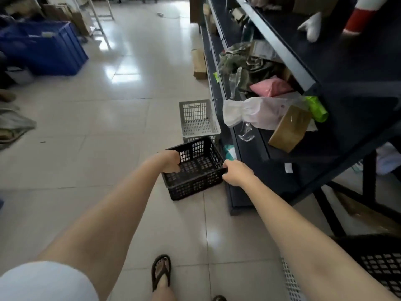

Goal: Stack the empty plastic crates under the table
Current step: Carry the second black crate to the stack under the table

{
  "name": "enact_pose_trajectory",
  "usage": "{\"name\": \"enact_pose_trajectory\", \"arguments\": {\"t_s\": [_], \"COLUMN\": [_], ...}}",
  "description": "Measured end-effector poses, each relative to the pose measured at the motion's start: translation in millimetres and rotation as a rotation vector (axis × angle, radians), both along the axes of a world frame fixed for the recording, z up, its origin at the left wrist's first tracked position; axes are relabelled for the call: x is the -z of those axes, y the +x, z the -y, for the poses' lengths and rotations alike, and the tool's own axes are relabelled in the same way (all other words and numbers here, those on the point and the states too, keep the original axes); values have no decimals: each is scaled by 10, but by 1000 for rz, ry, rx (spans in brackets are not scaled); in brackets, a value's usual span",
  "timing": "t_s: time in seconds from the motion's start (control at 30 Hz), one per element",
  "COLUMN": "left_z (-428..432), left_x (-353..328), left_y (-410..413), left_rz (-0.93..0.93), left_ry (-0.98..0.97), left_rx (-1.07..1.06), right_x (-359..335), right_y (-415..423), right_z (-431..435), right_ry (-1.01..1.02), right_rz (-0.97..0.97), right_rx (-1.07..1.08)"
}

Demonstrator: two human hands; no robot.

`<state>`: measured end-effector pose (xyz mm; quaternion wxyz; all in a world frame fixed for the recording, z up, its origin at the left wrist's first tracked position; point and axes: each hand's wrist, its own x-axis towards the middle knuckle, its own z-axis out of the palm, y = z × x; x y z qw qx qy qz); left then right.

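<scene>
The big dark shelf rack stands on your right, full of bags and boxes. Far from the rack, across the floor, sits a big blue bin. It plays no part right now.

Just beside the foot of the rack is the black crate. It is empty. I cannot tell if it sits on the floor or is lifted a little. Right behind it, also close to the rack, is a grey crate. It is empty too, and it looks tipped up. One is not inside the other.

Your left hand curls its fingers over the black crate's rim on the side away from the rack. Your right hand wraps around the rim at the corner next to the rack.

So I think the job is only beginning. No stack is made here yet. You need to fit these two crates together and slide them under. A second black crate and a white crate peek in by the near end of the rack, and they may need stacking too.
</scene>
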<state>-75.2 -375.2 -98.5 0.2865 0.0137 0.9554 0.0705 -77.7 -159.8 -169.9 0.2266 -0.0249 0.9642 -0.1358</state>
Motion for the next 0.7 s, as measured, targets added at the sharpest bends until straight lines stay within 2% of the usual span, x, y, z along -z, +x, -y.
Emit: {"name": "enact_pose_trajectory", "arguments": {"t_s": [0.17, 0.4, 0.7], "left_z": [879, 2112, 2834], "left_x": [73, 316, 812], "left_y": [-100, -533, -1020], "left_rz": [-17, 36, 146], "left_ry": [66, 96, 58], "left_rx": [-156, -211, -190], "right_x": [22, 179, 525], "right_y": [-343, -927, -1558], "right_z": [865, 1809, 2191], "right_ry": [35, 39, 46], "right_rz": [-4, 33, 102], "right_rx": [-97, -31, 63]}}
